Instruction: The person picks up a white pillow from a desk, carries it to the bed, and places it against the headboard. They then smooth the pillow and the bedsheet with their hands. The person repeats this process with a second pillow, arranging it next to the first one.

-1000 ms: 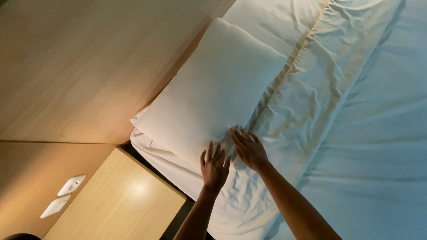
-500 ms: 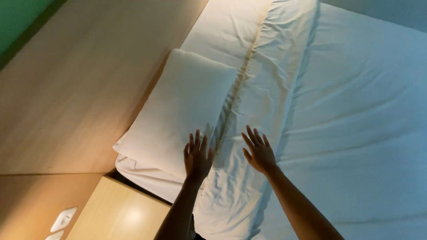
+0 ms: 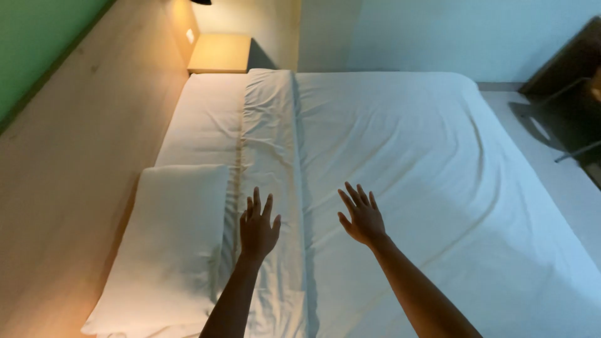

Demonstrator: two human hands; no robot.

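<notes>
Hands outstretched, a person leans over a made double bed, both bare forearms rising from the bottom edge of the view. The left hand (image 3: 258,226) hovers with fingers spread and palm down above the folded-back band of the top sheet (image 3: 269,188), holding nothing; whether it touches the cloth cannot be told. The right hand (image 3: 360,216) is likewise open and empty, fingers fanned, over the flat white bedspread (image 3: 413,163) just right of the fold. The two hands sit near each other, with the fold's edge running between them.

Just left of the left hand lies a white pillow (image 3: 169,244), flat, its long side along the wooden headboard panel (image 3: 81,163). Beyond the pillow, the other head end of the mattress shows only the bare white sheet (image 3: 200,119).

The turned-down band runs as a long creased strip away from the hands to the far edge of the bed. Past that edge a light wooden bedside table (image 3: 220,52) stands in the corner, lit warmly. Green wall (image 3: 37,44) rises above the headboard; on the far right, a dark piece of furniture (image 3: 570,69) stands on the pale floor (image 3: 551,156).
</notes>
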